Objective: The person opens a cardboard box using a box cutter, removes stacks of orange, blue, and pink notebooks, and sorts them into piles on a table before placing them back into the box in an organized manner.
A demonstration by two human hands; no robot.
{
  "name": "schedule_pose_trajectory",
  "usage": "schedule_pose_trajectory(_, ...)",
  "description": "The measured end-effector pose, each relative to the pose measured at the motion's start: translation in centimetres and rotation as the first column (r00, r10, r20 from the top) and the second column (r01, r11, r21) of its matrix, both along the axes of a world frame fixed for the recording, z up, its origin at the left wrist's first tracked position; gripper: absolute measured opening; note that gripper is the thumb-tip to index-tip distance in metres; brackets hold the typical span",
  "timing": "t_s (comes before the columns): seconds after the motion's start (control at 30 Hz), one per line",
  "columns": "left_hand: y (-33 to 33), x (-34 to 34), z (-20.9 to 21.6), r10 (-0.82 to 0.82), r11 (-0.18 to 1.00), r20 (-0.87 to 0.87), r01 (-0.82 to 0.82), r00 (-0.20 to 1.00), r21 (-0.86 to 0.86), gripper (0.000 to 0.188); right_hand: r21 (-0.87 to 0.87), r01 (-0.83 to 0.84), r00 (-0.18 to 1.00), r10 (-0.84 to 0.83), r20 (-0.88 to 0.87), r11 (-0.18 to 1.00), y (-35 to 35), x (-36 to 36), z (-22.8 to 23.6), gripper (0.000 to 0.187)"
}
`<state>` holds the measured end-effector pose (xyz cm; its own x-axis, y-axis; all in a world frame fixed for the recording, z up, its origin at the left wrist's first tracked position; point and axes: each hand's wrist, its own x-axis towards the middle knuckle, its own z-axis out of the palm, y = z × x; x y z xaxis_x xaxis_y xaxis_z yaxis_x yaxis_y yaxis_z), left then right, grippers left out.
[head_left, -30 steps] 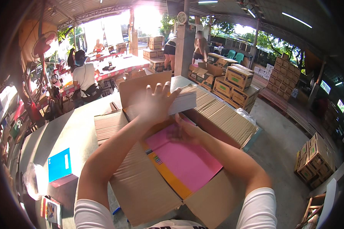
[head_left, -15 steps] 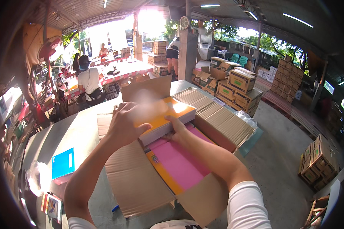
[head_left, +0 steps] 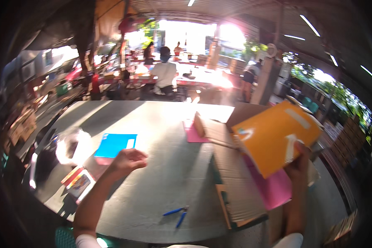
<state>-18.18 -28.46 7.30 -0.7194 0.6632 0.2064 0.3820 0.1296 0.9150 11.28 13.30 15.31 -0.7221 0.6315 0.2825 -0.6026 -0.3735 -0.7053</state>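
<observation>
Nearest me, blue-handled pliers [head_left: 177, 214] lie on the grey table [head_left: 153, 124]. My left hand [head_left: 126, 161] hovers above it, fingers curled shut, holding nothing. My right hand [head_left: 299, 161] grips 1 orange book [head_left: 273, 138], tilted over the open cardboard box [head_left: 235, 182]. Farther left lies a blue book [head_left: 113, 145].

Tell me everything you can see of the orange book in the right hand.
The orange book is flat, thin and rectangular, with a glossy orange cover bearing pale markings and a white curved mark near its lower right edge. It is closed as far as can be told, and tilted, its right end raised. The right hand grips its lower right edge from below, holding it in the air above the open cardboard box with pink sheets inside. Nothing else touches it; the left hand is apart, over the grey table.
</observation>
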Motion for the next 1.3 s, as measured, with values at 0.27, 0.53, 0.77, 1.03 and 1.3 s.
schedule_pose_trajectory(0.27,2.5,-3.6,-1.8,-0.416,0.909,0.402,0.373,0.816,0.185,0.036,0.285,0.096,0.991,-0.066,-0.113,0.954,-12.6,-1.8,4.2,0.031)
schedule_pose_trajectory(0.53,-1.2,-8.6,-2.8,-0.731,0.682,0.660,0.193,0.170,0.705,0.093,0.088,-0.598,0.797,0.578,0.176,0.797,-23.2,-15.8,-0.2,0.026)
schedule_pose_trajectory(0.77,-12.3,-13.0,-2.3,-0.471,0.845,0.683,0.064,0.558,0.531,0.065,-0.219,-0.648,0.458,0.604,0.653,0.729,-30.6,-28.5,-7.9,0.030)
schedule_pose_trajectory(1.03,-15.9,-24.7,-9.9,-0.197,0.962,0.758,-0.028,0.622,0.273,0.036,-0.164,-0.751,0.354,0.600,0.717,0.639,-30.5,-45.9,-16.1,0.025)
schedule_pose_trajectory(1.3,-14.8,-31.3,-17.6,0.314,0.906,0.693,-0.423,0.649,-0.014,0.038,0.153,-0.684,0.385,0.175,0.906,0.714,-30.7,-52.7,-26.7,0.043)
